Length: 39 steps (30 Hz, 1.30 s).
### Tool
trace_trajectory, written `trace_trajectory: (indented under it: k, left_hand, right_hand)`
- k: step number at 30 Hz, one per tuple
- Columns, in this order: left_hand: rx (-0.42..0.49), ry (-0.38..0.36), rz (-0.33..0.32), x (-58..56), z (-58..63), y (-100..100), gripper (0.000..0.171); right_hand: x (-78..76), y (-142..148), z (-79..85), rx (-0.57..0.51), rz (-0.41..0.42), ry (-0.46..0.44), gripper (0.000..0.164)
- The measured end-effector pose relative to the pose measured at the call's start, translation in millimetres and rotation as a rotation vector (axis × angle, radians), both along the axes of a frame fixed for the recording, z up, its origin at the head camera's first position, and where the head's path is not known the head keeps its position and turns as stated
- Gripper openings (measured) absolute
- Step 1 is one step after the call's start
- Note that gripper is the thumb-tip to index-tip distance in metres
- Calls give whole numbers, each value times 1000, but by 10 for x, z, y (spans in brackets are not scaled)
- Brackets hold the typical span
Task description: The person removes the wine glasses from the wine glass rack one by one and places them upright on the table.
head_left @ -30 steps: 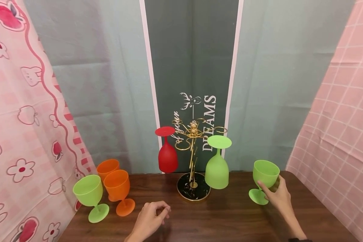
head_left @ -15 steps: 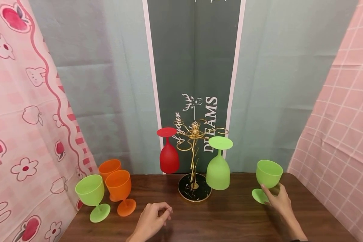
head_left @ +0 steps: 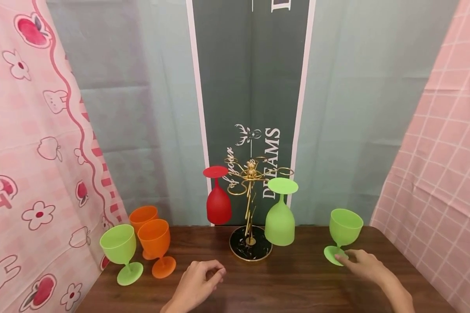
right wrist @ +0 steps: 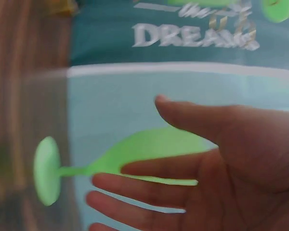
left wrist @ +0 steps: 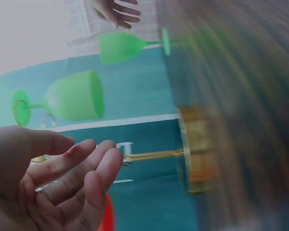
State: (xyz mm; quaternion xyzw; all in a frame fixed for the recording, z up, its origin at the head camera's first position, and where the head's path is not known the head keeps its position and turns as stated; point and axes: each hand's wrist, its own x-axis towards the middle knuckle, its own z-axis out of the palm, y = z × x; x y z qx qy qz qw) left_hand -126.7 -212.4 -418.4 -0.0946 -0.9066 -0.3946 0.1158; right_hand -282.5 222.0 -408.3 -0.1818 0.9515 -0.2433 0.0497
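Observation:
At the right of the table stands an upright green goblet (head_left: 345, 228). My right hand (head_left: 363, 264) is beside its foot in the head view, thumb overlapping the foot. In the right wrist view the fingers (right wrist: 149, 190) are straight and spread, with the goblet (right wrist: 156, 144) behind them and nothing gripped. My left hand (head_left: 199, 279) hovers low over the front middle of the table, fingers loosely bent and holding nothing. Between the hands, farther back, a gold goblet rack (head_left: 251, 174) carries an upside-down red goblet (head_left: 219, 206) on its left and an upside-down green goblet (head_left: 280, 224) on its right.
On the left of the brown wooden table (head_left: 281, 289) a green goblet (head_left: 119, 247) and two orange goblets, one in front (head_left: 154, 241) and one behind (head_left: 141, 214), stand close together. The rack has a round black base (head_left: 240, 250). Curtains hang behind and at both sides.
My right hand has let go of the green goblet at the right and drawn down toward its foot; the goblet stays standing there. The left hand has hardly moved.

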Motion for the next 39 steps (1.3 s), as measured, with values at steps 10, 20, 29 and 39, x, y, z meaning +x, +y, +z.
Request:
trace_trajectory:
  k: [10, 20, 29, 39]
  left_hand:
    - [-58, 444, -2, -182, 782, 512, 11]
    - [-348, 545, 13, -669, 1472, 1064, 40]
    - [-453, 424, -67, -1023, 1438, 1179, 60]
    - [-478, 528, -94, -1164, 1325, 1260, 40]
  right_hand:
    - [276, -187, 98, -88, 376, -151, 60]
    - [328, -269, 82, -137, 484, -280, 59]
    - [339, -349, 97, -139, 505, -298, 59]
    - [296, -316, 72, -134, 526, -290, 56]
